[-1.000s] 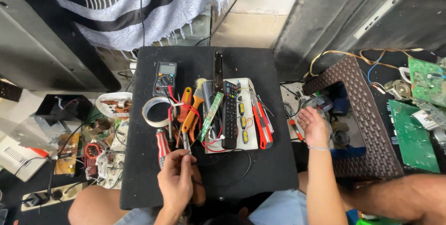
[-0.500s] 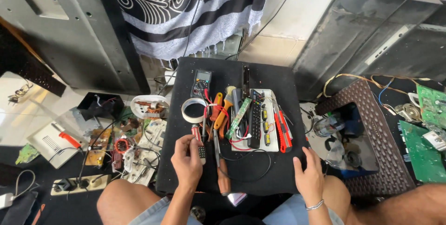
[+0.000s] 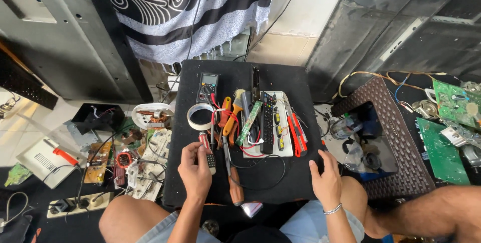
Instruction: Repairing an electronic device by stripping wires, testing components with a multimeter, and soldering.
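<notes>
Gripping small red-handled tool (image 3: 206, 148) in your left hand (image 3: 194, 169); right hand (image 3: 325, 177) open-palmed, empty, on black tabletop (image 3: 280, 183) edge. Risk: snagging red probe leads (image 3: 249, 148), dragging multimeter (image 3: 208, 86)

hands (image 3: 196, 170): 2 | remote control (image 3: 267, 122): 1 | multimeter (image 3: 208, 85): 1 | tape roll (image 3: 200, 115): 1

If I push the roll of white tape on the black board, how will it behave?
The roll of white tape lies flat on the black board, so it would probably slide, not roll. It looks thin and hollow, likely light. Set on edge, it might roll away.
</notes>
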